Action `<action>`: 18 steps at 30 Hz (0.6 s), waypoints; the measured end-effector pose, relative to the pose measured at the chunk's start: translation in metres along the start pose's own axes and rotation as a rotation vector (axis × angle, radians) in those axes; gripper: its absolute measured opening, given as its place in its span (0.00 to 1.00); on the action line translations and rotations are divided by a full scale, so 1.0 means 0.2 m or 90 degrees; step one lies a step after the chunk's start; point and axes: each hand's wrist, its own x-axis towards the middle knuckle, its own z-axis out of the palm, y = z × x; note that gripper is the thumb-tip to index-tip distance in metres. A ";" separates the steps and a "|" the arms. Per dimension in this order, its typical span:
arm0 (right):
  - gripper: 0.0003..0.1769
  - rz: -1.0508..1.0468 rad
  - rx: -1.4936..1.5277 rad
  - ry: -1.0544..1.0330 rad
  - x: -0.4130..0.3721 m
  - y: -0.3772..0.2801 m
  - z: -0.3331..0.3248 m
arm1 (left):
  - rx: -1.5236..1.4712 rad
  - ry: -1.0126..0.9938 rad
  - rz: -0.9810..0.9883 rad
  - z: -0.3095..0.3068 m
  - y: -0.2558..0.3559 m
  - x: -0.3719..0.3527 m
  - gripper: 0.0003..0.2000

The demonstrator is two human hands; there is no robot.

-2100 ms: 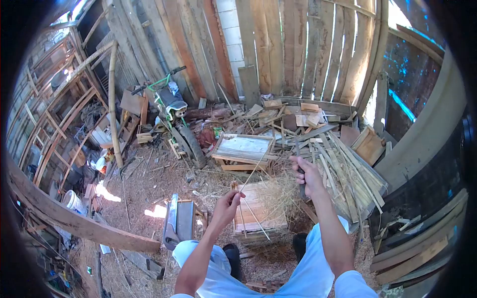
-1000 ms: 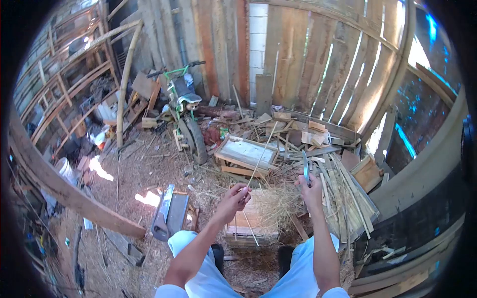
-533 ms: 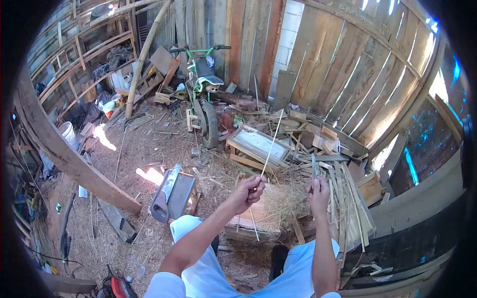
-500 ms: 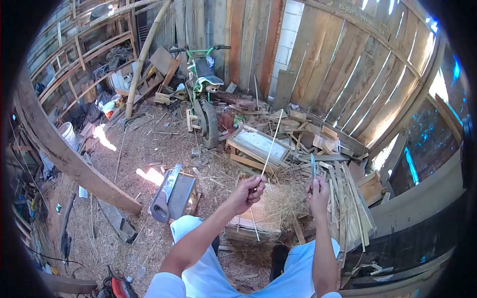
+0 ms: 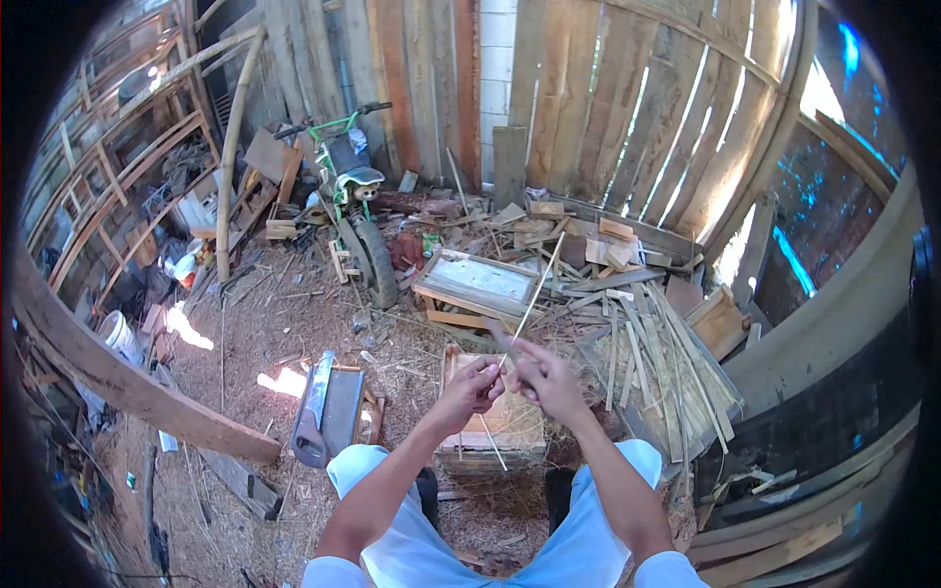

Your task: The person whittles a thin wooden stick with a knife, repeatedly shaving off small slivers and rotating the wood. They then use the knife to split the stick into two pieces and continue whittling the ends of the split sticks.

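My left hand (image 5: 472,390) is closed around a thin pale wooden stick (image 5: 541,282), which slants up to the right and pokes out below the fist. A knife (image 5: 498,335) is gripped in my right hand (image 5: 547,386), close beside the left one. Its blade, smeared by motion, points up and to the left and overlaps the stick just above my left fingers. Under both hands, in front of my knees, stands a wooden block (image 5: 521,440) with shavings and thin fibres about it.
A handsaw (image 5: 310,431) lies on a small stool (image 5: 343,404) to the left. Split strips (image 5: 672,377) are piled at the right. Beyond the block sits a wooden frame (image 5: 470,299) with a pale panel. A small motorbike (image 5: 363,220) leans by the plank wall. Shavings cover the ground.
My right hand has swung left with the knife, from well apart to right beside my left hand, the blade now across the stick. The view has shifted slightly to the right.
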 end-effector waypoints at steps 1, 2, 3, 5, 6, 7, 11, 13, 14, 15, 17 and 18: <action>0.20 0.008 0.013 -0.041 0.01 0.01 0.00 | 0.004 -0.017 -0.009 0.01 0.00 0.00 0.09; 0.19 0.015 0.026 -0.081 0.01 0.01 0.00 | 0.009 -0.034 -0.019 0.02 -0.01 0.01 0.09; 0.12 0.036 0.016 -0.068 0.01 0.00 0.00 | 0.024 -0.023 -0.011 0.01 -0.03 0.01 0.09; 0.11 0.045 0.007 -0.091 0.01 0.00 -0.03 | 0.078 -0.030 -0.007 -0.01 -0.04 0.02 0.10; 0.10 0.063 -0.004 -0.126 0.01 -0.01 -0.04 | 0.123 -0.026 0.002 -0.02 -0.04 0.02 0.11; 0.12 0.077 0.002 -0.118 0.01 -0.01 -0.04 | 0.123 -0.019 -0.006 -0.02 -0.04 0.02 0.11; 0.13 0.117 0.092 -0.103 -0.01 0.02 -0.04 | 0.176 -0.043 0.000 -0.03 -0.07 0.02 0.11; 0.13 0.126 0.106 -0.085 -0.01 0.03 -0.05 | 0.179 -0.005 0.024 0.00 -0.08 0.01 0.11; 0.13 0.138 0.116 -0.077 -0.01 0.03 -0.04 | 0.184 -0.008 0.020 0.00 -0.11 0.01 0.11; 0.13 0.136 0.120 -0.071 -0.01 0.03 -0.04 | 0.193 0.030 0.082 0.00 -0.15 0.03 0.11; 0.13 0.125 0.099 -0.047 -0.01 0.02 -0.03 | 0.206 0.066 0.142 0.01 -0.17 0.05 0.11; 0.13 0.123 0.103 -0.044 -0.01 0.01 -0.04 | 0.219 0.082 0.152 0.03 -0.17 0.04 0.11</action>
